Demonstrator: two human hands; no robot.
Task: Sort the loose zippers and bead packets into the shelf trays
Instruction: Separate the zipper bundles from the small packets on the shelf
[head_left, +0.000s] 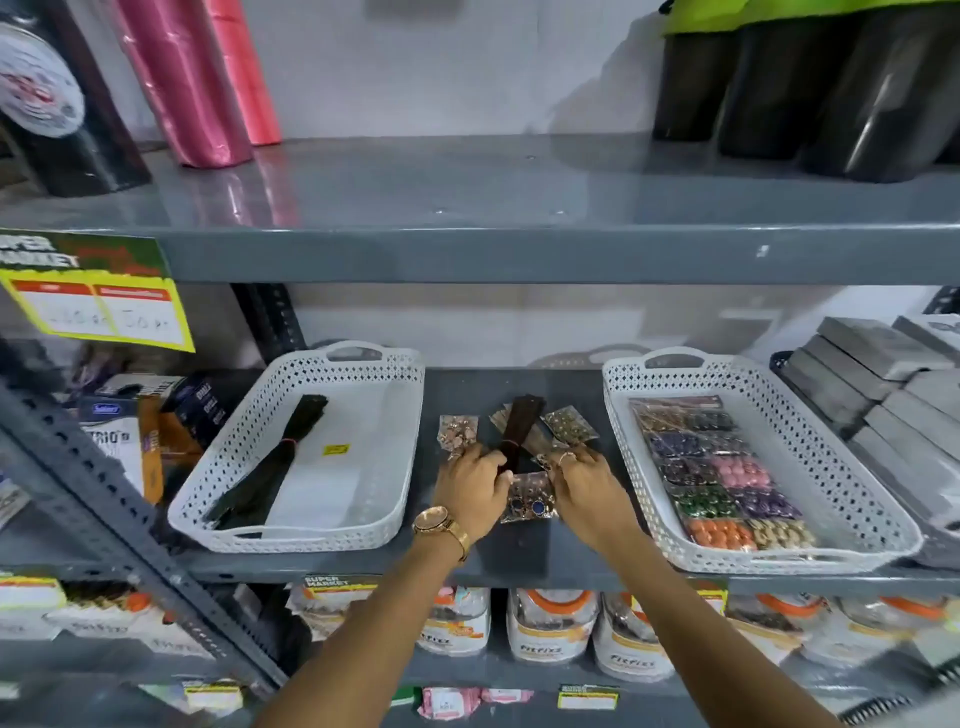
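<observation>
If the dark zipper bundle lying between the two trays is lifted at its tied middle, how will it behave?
The loose zipper bundle is long, thin and bound only at one point, so its ends will probably droop or fan out. It looks light. It lies over bead packets, so lifting it may drag one along. The left hand is at its near end.

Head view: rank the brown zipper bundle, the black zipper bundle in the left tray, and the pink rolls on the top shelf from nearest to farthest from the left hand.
1. Brown zipper bundle, right at the left hand, between the trays.
2. Black zipper bundle, in the left tray, off to the left.
3. Pink rolls, on the top shelf, up and to the left.
</observation>
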